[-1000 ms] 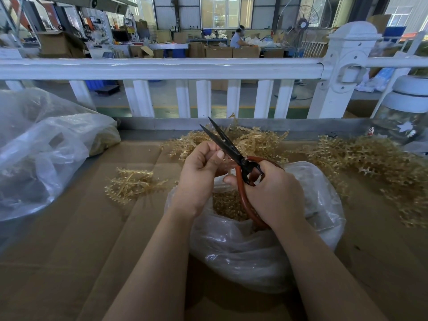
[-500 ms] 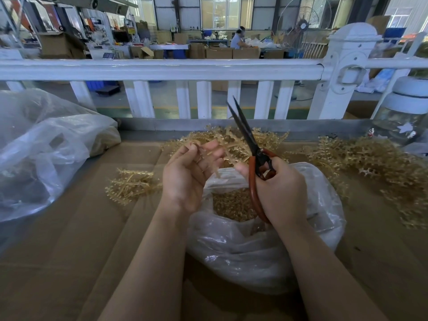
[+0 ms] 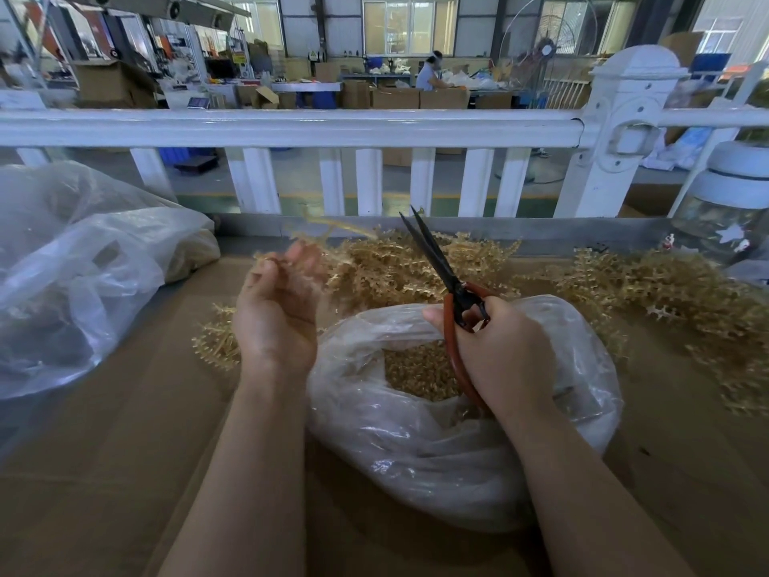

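gripping red-handled scissors (image 3: 441, 268) in right hand (image 3: 503, 351); blurred left hand (image 3: 276, 314) seemingly pinches a light, brittle gold sprig (image 3: 337, 226) by its stem.

Factory hall: cartons (image 3: 395, 97), workbenches (image 3: 308, 87).

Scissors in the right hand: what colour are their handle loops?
Orange-red, on the long black-bladed scissors; the head view shows it clearly.

Bare left forearm (image 3: 249, 472), bare right forearm (image 3: 582, 493), bare left hand (image 3: 274, 322), bare right hand (image 3: 505, 354), short thumbnail (image 3: 429, 314)
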`<state>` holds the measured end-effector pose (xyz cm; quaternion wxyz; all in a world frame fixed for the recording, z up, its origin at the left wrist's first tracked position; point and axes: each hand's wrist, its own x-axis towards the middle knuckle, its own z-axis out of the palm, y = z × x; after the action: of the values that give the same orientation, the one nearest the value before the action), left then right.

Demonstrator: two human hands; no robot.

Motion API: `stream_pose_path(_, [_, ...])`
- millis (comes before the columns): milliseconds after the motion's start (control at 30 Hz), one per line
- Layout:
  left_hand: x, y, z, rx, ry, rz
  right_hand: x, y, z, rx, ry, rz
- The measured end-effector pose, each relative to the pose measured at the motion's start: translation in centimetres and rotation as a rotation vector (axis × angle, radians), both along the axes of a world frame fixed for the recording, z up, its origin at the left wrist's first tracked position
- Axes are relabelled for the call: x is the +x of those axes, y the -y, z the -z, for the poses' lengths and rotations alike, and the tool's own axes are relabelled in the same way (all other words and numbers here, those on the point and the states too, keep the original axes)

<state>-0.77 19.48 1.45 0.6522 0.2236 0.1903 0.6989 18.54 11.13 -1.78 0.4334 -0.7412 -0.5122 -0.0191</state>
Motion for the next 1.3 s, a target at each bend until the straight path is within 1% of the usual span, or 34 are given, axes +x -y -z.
stream_pose_path(67, [-1.1,-0.4,0.1,-0.051,-0.022,-0.166,0.1,-0.1,0.1,-0.017,0.015,0.008])
stream_pose_path(167, [-2.3,-0.8,0.6,-0.178,-0.056,-0.408,0.0,0.0,0.2,-0.031,0.022,-0.002])
stream_pose_path(333, [-2.9,-1.5,1.6,-0.427,-0.283,-0.702,-0.2,-0.1,0.0,-0.101,0.116,0.001])
stream_pose_path(433, [-3.0,-1.7,1.9,-0.531,-0.334,-0.773,-0.1,-0.2,0.1,-0.136,0.125,0.017])
stream_pose_path(567, [-2.7,-1.8,2.0,-0.581,-0.378,-0.793,0.0,-0.2,0.2,-0.126,0.129,0.046])
stream_pose_path(667, [-2.3,-1.6,1.7,-0.577,-0.522,-0.814,-0.1,-0.2,0.1,-0.133,0.153,0.071])
stream_pose_path(733, [-2.0,-1.1,1.5,-0.522,-0.687,-0.858,-0.1,-0.2,0.0,-0.125,0.157,0.078])
stream_pose_path(800, [-1.4,-0.6,1.2,-0.423,-0.881,-0.921,0.0,-0.3,0.1,-0.139,0.146,0.081])
stream_pose_path(867, [-0.8,-0.1,1.2,-0.237,-1.06,-0.933,0.1,-0.4,0.1,-0.16,0.125,0.088])
stream_pose_path(933, [-0.1,0.2,1.3,-0.036,-1.227,-0.873,0.1,-0.4,0.1,-0.154,0.111,0.092])
stream_pose_path(1033, [1.2,0.3,2.1,0.234,-1.618,-0.855,0.1,-0.3,-0.1,-0.148,0.106,0.095])
stream_pose_path(1100, [1.9,0.2,2.5,0.383,-1.81,-0.792,0.1,-0.2,-0.1,-0.15,0.106,0.093])
stream_pose_path(1200, [2.6,0.0,3.1,0.604,-1.917,-0.601,0.0,-0.2,-0.2,-0.147,0.099,0.091])
stream_pose_path(1233, [2.8,-0.1,3.4,0.651,-1.951,-0.531,0.0,-0.2,-0.2,-0.142,0.092,0.093])
stream_pose_path(1300, [3.0,-0.5,4.0,0.675,-2.036,-0.387,-0.1,-0.2,-0.2,-0.133,0.075,0.101])
